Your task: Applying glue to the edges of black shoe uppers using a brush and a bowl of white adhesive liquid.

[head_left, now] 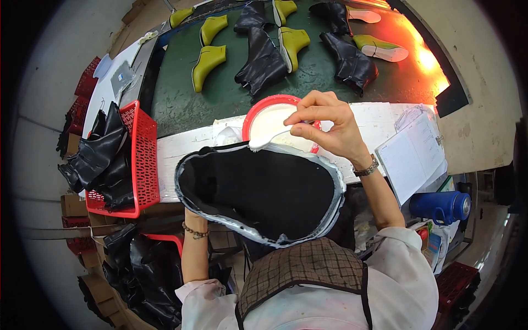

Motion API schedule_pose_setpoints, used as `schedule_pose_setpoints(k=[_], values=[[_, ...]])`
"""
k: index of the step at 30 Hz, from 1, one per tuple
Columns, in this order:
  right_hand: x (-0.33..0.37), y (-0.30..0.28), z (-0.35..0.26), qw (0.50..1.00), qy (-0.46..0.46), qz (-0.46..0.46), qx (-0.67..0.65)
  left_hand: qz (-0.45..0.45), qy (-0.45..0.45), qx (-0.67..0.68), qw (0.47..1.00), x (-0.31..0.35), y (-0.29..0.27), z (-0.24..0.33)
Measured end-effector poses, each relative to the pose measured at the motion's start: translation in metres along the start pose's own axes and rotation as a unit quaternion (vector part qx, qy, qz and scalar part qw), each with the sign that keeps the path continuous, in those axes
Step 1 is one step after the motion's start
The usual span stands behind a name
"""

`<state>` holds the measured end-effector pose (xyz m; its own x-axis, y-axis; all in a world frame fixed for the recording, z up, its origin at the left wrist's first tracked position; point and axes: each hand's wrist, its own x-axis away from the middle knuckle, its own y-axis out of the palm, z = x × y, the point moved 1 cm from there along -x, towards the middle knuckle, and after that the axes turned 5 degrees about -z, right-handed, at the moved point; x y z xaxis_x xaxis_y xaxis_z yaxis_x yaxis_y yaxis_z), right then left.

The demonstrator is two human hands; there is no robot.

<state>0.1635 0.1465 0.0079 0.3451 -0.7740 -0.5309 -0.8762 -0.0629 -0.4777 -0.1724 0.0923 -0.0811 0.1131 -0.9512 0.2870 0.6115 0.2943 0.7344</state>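
A black boot (264,190) is held up in front of me with its bottom facing me, and a whitish coating runs round its edge. My left hand (193,215) supports it from below; the boot hides its fingers. Pinched between my right hand's (330,124) thumb and fingers is a small brush (268,138). Its white, loaded tip touches the boot's far edge. Just beyond lies a red-rimmed bowl (254,113) of creamy white paste, partly hidden by my right hand and the boot.
Black boots and yellow-green shoe lasts (209,63) stand on the green conveyor belt (170,99), with an orange glow at far right. A red basket (144,159) of black boots is at left. Right are an open notebook (410,157) and blue flask (434,205).
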Motion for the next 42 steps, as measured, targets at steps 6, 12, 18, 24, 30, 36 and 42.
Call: schedule_pose_setpoints(k=[6,12,18,24,30,36,42], values=[[-0.015,-0.006,-0.001,0.998,-0.025,-0.042,0.041,-0.459,-0.006,-0.253,0.852,-0.006,0.005,0.011],[-0.036,-0.016,-0.003,0.991,-0.057,-0.092,0.083,-0.383,-0.266,-0.181,0.866,0.005,0.016,0.011],[-0.058,-0.001,-0.013,0.977,-0.131,-0.146,0.087,-0.409,-0.358,-0.23,0.807,0.012,0.033,0.0],[-0.047,-0.001,0.007,0.992,-0.094,-0.082,0.028,-0.42,-0.33,-0.125,0.836,0.002,0.008,0.001],[-0.019,0.006,0.027,0.997,-0.012,-0.028,-0.07,-0.465,-0.181,-0.118,0.858,0.0,-0.007,0.02],[0.005,0.001,0.063,0.997,0.051,0.035,-0.046,-0.378,-0.17,0.011,0.91,0.002,0.007,0.019],[0.068,-0.016,0.129,0.944,0.226,0.239,-0.011,-0.274,-0.111,0.062,0.953,-0.025,-0.007,0.034]])
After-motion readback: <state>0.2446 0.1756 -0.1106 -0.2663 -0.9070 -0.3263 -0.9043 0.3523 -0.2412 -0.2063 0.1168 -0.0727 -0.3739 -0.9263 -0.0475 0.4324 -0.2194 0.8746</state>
